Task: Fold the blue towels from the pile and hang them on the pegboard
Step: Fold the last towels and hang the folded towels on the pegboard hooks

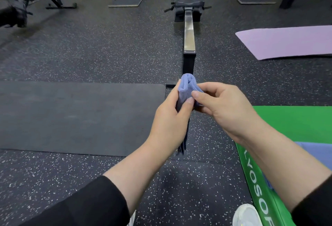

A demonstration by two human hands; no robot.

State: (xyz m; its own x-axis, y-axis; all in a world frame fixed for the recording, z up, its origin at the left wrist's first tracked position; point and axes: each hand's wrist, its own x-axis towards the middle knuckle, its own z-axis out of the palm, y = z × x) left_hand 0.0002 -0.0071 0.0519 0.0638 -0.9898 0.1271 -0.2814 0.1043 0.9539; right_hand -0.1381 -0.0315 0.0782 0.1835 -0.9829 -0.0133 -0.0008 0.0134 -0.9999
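Across the speckled floor (89, 55) we see a black mat (71, 116) at left, a purple mat (287, 42) at far right, a green mat (296, 123) at near right and a rower (189, 33) ahead. Above the floor, between the mats, our left hand (170, 123) and right hand (226, 107) meet. Both sets of fingers pinch a folded blue towel (186, 87), its lower end hanging below the left hand.

knit cloth towel (186, 89), speckled rubber floor (107, 49)
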